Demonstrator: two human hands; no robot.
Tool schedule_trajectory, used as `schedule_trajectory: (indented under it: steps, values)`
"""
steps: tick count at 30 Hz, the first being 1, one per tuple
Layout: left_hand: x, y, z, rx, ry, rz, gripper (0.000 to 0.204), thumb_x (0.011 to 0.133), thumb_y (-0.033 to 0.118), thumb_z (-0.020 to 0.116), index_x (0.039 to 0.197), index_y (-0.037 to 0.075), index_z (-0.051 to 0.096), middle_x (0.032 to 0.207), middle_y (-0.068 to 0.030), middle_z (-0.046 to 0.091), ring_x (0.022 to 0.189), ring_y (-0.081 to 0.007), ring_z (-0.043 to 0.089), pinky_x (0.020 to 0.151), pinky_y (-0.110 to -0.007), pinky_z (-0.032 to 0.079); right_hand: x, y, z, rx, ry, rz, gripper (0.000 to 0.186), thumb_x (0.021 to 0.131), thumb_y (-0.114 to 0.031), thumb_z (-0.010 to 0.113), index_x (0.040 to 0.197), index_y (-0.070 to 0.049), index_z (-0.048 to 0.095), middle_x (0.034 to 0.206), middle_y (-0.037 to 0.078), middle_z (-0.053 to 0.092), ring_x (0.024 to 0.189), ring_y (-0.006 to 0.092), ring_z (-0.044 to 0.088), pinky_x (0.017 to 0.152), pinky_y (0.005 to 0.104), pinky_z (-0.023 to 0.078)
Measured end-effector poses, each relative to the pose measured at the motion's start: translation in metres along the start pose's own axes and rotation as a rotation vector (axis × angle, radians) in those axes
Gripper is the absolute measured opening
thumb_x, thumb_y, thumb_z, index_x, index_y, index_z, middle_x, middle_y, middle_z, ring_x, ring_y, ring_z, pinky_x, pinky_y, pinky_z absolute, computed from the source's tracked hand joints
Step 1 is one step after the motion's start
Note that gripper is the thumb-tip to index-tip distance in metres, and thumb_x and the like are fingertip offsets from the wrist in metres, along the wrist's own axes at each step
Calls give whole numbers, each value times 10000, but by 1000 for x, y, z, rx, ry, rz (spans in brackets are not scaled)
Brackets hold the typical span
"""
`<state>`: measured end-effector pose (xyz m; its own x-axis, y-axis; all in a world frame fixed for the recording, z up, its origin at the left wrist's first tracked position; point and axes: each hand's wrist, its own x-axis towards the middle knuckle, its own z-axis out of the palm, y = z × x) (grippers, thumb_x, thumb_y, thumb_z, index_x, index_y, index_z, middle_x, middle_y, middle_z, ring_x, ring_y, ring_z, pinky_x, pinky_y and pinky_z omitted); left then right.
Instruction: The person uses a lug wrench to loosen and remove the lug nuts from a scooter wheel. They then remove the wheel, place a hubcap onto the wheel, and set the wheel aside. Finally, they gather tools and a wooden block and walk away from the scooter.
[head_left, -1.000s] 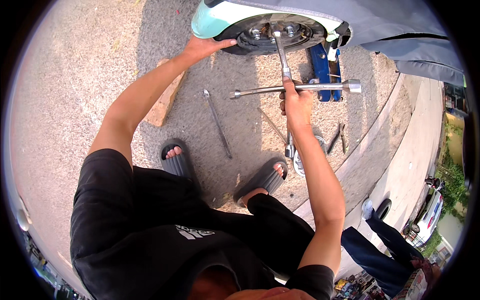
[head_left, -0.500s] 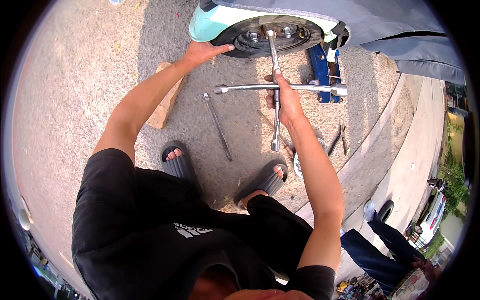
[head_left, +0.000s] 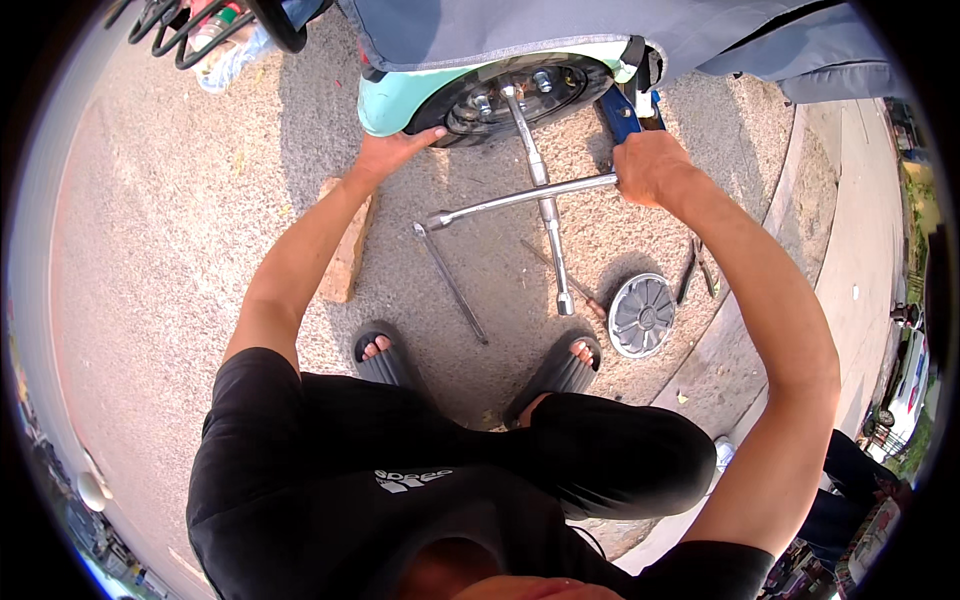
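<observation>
A silver cross-shaped lug wrench (head_left: pixel 542 192) reaches from the wheel (head_left: pixel 455 115), with one socket end at the lug nuts. My right hand (head_left: pixel 652 170) is closed round the end of its right arm, in front of a blue jack (head_left: pixel 617 115). At the left lower edge of the tire, my left hand (head_left: pixel 390 152) grips the rubber with its thumb laid along the edge. The other left fingers are hidden behind the tire. A mint-green fender (head_left: pixel 385 105) curves over the wheel, and several lug nuts show on its dark rim.
A metal bar (head_left: pixel 450 283) lies between a brick (head_left: pixel 348 250) and the wrench. Right of it are a thin tool with a brown handle (head_left: pixel 597 309), a round silver hubcap (head_left: pixel 641 316) and pliers (head_left: pixel 690 272). A grey cover (head_left: pixel 560 25) drapes the vehicle. A person (head_left: pixel 850 490) stands at the lower right.
My right hand has moved from the wrench's centre to its right arm end. The cross has turned slightly counterclockwise. The hubcap now shows fully as my forearm swung right. The left hand stays at the tire.
</observation>
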<state>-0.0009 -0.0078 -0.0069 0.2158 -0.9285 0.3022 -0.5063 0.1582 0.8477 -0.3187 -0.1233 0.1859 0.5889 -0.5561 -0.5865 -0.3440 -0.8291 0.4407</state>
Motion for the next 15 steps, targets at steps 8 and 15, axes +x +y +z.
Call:
schedule_trajectory:
  steps: [8,15]
  values:
    - [-19,-10,-1,178,-11,-200,749,764,400,847,1271,-56,535,1249,-155,609,1091,-272,587,994,-369,454,7,9,5,258,-100,-189,135,760,-138,661,796,-47,754,836,163,727,827,309,723,759,395,576]
    - [-8,-1,2,212,-78,-137,730,779,417,832,1253,-63,553,1245,-174,611,1102,-273,585,999,-369,452,4,11,45,384,48,-122,187,751,-197,678,794,-27,742,804,158,722,824,330,714,781,400,569]
